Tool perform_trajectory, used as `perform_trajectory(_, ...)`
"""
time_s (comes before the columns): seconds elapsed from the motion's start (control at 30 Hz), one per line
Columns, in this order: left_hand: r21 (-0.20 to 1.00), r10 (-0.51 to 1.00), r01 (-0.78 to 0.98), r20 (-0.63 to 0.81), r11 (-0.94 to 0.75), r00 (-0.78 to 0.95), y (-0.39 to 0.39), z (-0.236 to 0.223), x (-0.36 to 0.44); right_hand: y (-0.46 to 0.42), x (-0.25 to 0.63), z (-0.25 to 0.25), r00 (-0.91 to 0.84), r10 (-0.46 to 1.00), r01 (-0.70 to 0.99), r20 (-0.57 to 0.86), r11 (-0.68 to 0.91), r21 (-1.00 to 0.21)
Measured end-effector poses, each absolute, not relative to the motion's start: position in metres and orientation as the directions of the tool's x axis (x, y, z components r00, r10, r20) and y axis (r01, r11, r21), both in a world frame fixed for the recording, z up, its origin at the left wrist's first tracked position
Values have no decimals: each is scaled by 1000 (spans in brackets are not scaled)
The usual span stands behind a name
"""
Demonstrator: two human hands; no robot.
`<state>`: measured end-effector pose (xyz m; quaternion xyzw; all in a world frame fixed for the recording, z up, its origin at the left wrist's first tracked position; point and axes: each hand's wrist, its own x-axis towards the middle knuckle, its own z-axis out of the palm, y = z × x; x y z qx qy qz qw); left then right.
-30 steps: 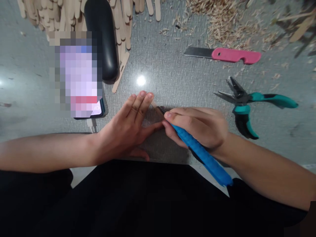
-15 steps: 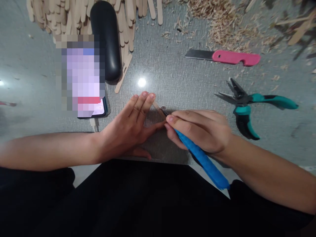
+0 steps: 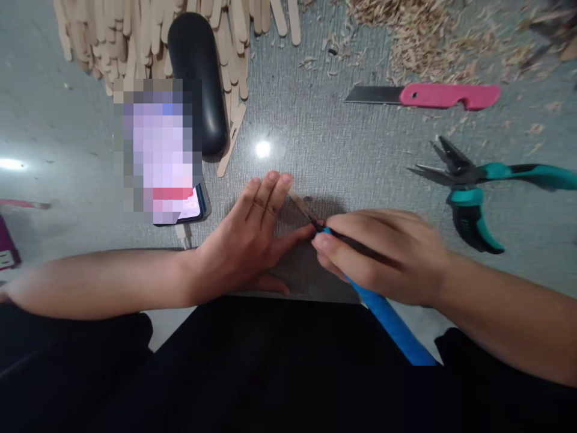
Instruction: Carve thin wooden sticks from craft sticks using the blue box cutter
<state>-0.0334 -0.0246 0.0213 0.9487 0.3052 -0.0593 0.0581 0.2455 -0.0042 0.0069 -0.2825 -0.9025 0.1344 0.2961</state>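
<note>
My left hand [image 3: 246, 240] lies palm down near the table's front edge, its fingers stretched out. Under its fingertips a thin wooden craft stick [image 3: 296, 201] is pinned; most of it is hidden. My right hand [image 3: 387, 255] is closed round a craft knife [image 3: 381, 310] with a long, blue-wrapped handle. The knife's narrow dark tip points at the stick, close to my left index finger. Whether the tip touches the wood I cannot tell.
Craft sticks [image 3: 97, 36] are piled at the back left, near a black case [image 3: 198, 84] and a blurred phone [image 3: 192, 207] on a cable. To the right lie a pink-handled knife [image 3: 451, 96], teal-handled pliers [image 3: 466, 180] and wood shavings [image 3: 419, 36].
My right hand has turned and shifted slightly to the right, showing more of the knife's dark tip. The left hand stays pressed on the stick. The whole view has shifted a little.
</note>
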Motion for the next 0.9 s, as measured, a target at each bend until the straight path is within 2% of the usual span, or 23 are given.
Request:
perform_trajectory(0.07,60,565,577,-145,-814,812,-25,21,-34,1,238,0,-676,487,388,553,873,-295)
perform_trajectory(0.13,61,563,573,-125,-818,817,-25,20,-35,9,233,-3,-706,449,371,549,893,-253)
perform_trajectory(0.33,97,585,594,-109,-798,804,-28,17,-36,16,230,-1,-725,468,373,505,883,-284)
perform_trajectory(0.57,60,580,584,-72,-809,811,-28,17,-33,8,226,-11,-644,526,409,555,850,-332)
perform_trajectory(0.9,78,593,599,-83,-797,801,-30,17,-34,20,229,4,-716,494,359,494,867,-346)
